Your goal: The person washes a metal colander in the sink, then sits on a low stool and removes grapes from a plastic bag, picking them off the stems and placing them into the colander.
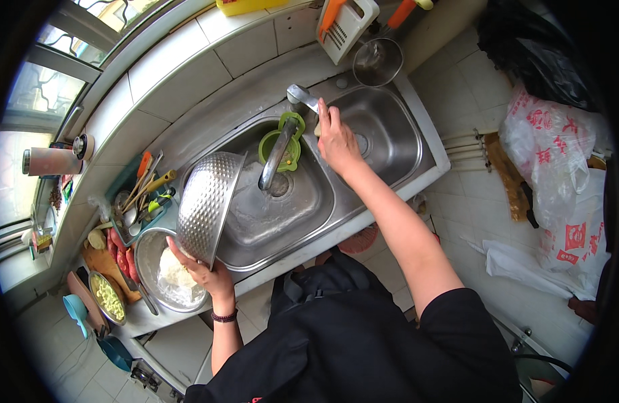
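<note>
My left hand [206,274] grips the rim of a dimpled stainless steel bowl or colander [206,201], which is tilted on its side over the left sink basin [304,216]. At the lever of the chrome faucet [303,95] is my right hand [338,136]; its fingertips touch the lever's end. The spout reaches over the left basin, where the bottom looks wet. A green strainer basket [264,151] with small scraps sits behind the spout. Just left of my left hand stands a metal bowl [144,267] holding pale dough [176,272].
A teal utensil basket [119,232], sweet potatoes [123,262], a knife [148,300] and a bowl of chopped yellow-green food [108,297] are at the left. Behind the right basin [397,136] stand a glass-like container [378,63] and a white grater [346,30]. Plastic bags [551,146] hang at the right.
</note>
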`<state>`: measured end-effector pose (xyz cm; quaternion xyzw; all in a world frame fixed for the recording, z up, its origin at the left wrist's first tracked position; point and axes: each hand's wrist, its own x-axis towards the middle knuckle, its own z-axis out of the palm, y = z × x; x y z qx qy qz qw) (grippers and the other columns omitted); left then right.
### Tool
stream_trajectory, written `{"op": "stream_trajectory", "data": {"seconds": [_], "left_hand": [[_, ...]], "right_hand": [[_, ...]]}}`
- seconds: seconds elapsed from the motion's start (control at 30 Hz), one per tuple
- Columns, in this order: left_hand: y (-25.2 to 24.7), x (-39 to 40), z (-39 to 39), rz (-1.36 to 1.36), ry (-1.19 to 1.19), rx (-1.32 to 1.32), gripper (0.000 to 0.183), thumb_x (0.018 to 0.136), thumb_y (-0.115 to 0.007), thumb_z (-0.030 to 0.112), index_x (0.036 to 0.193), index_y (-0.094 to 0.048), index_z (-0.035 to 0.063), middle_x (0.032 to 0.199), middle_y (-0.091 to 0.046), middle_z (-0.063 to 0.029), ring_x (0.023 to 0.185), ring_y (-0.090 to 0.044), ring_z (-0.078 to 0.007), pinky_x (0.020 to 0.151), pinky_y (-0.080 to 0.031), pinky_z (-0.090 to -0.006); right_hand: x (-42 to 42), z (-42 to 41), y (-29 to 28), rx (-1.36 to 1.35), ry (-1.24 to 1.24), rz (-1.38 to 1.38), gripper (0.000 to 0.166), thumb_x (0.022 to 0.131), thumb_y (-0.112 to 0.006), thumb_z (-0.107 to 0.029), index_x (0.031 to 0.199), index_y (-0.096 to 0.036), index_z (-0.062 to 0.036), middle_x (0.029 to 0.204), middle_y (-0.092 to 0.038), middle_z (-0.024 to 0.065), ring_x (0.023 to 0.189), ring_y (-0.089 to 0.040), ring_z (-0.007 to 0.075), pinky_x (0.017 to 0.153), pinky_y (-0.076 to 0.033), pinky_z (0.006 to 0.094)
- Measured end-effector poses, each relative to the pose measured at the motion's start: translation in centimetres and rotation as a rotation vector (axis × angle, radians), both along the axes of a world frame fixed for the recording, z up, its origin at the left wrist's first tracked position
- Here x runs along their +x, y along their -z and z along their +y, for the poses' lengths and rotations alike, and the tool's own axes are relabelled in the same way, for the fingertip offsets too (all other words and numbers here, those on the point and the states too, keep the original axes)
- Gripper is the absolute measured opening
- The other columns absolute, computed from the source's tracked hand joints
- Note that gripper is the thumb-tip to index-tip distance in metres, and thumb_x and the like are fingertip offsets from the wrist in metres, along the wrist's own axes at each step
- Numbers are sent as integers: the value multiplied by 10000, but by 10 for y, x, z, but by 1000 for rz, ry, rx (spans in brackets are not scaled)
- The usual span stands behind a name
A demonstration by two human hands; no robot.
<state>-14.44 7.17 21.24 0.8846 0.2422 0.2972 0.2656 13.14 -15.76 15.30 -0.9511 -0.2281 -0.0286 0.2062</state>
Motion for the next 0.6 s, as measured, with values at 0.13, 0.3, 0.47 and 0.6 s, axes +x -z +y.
{"op": "stream_trajectory", "data": {"seconds": [0.13, 0.3, 0.47, 0.6], "left_hand": [[-9, 1, 1, -31, -7, 71, 842, 853, -623, -69, 1536, -133, 2, 1575, -235, -220, 1372, -396, -372, 1055, -418, -432], [-15, 1, 2, -62, -6, 25, 838, 842, -584, -112, 1538, -135, 13, 1566, -241, -227, 1391, -369, -378, 1074, -403, -448], [-14, -4, 1, -79, -52, -67, 852, 815, -526, -161, 1546, -137, 40, 1561, -246, -233, 1415, -325, -388, 1091, -378, -449], [-16, -9, -1, -48, -81, -83, 865, 800, -492, -184, 1551, -132, 50, 1557, -249, -240, 1423, -311, -391, 1101, -366, -448]], "right_hand": [[-15, -14, 13, 113, -45, 68, 986, 740, -668, -6, 1563, -132, -87, 1221, -495, 184, 950, -623, 404, 825, -538, 442], [-12, -47, 38, 711, 213, 701, 1131, 764, -715, -51, 1573, 62, -193, 1025, -668, 176, 918, -674, 288, 862, -537, 370], [8, -107, 30, 1619, 477, 1371, 389, 902, -595, -268, 1244, -439, -169, 972, -608, 128, 666, -552, 224, 522, -426, 327], [16, -128, 11, 1381, 529, 1343, 402, 950, -524, -566, 1144, -556, -216, 891, -549, 75, 617, -487, 180, 518, -404, 317]]}}
